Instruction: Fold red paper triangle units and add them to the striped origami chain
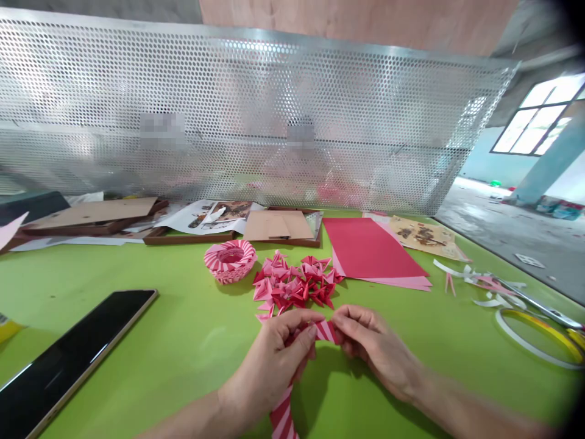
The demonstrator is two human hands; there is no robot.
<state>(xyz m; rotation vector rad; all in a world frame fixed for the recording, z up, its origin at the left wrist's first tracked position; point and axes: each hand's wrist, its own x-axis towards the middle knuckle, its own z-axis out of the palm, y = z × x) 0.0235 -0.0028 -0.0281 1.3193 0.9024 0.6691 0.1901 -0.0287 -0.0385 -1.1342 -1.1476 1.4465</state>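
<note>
My left hand (278, 353) and my right hand (372, 350) meet over the green table (150, 341), both pinching a red-and-white striped paper strip (325, 331). The strip's folded end sits between my fingertips; its long tail (283, 414) hangs down under my left wrist. Just beyond my fingers lies a pile of folded pink and red paper pieces (296, 285). A small round striped paper basket (230, 260) stands left of the pile.
A dark tablet (68, 360) lies at the left. Red and pink paper sheets (372, 253) lie at the back right. Scissors (539, 305), a tape roll (539, 335) and paper scraps sit at the right edge. Cardboard trays (95, 216) and a perforated metal screen (256, 116) line the back.
</note>
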